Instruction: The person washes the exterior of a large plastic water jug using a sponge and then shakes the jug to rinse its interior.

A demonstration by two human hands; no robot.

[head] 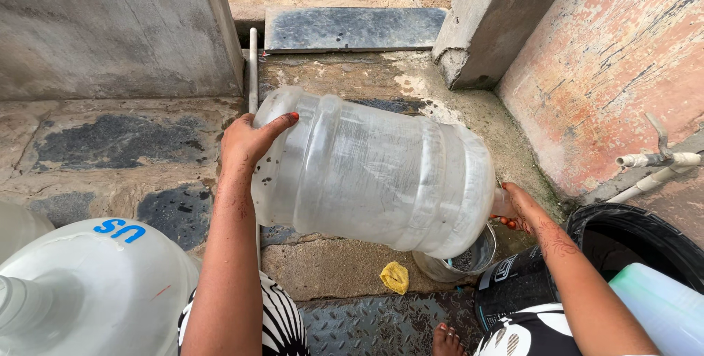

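Holding a large clear plastic water jug (374,169) on its side, above a rough stone and concrete floor (110,143), neck tilted down to the right. Left hand (246,140) spread flat against the jug's base end, thumb stretched over the upper edge, fingers pressed open on the plastic, reddish stain on nail and skin. Right hand (517,209) at the neck end, fingers curled about the neck or mouth; exact grip partly hidden behind the jug's shoulder. Directly below the neck: a small metal bucket (458,261), standing on the ground, dark contents inside, too unclear to identify. Just left of the bucket: a crumpled yellow cloth (395,277) lying on the floor. Lower right: a black rubber tub (638,235), rim touching the right forearm's side of the scene, with a pale green container (664,308) resting beside it at the edge of view. Lower left: a second large whitish jug (95,283), upright, blue lettering on its shoulder. Right wall: weathered pink plaster (609,63), with a white pipe and tap (660,158) projecting from it. Behind the held jug: a thin vertical pipe (254,70) against a grey concrete wall (110,26), and a dark stone slab (352,28) farther back. Bottom edge: a bare foot (449,340) on a chequered metal plate (381,323), black-and-white patterned clothing on either side.
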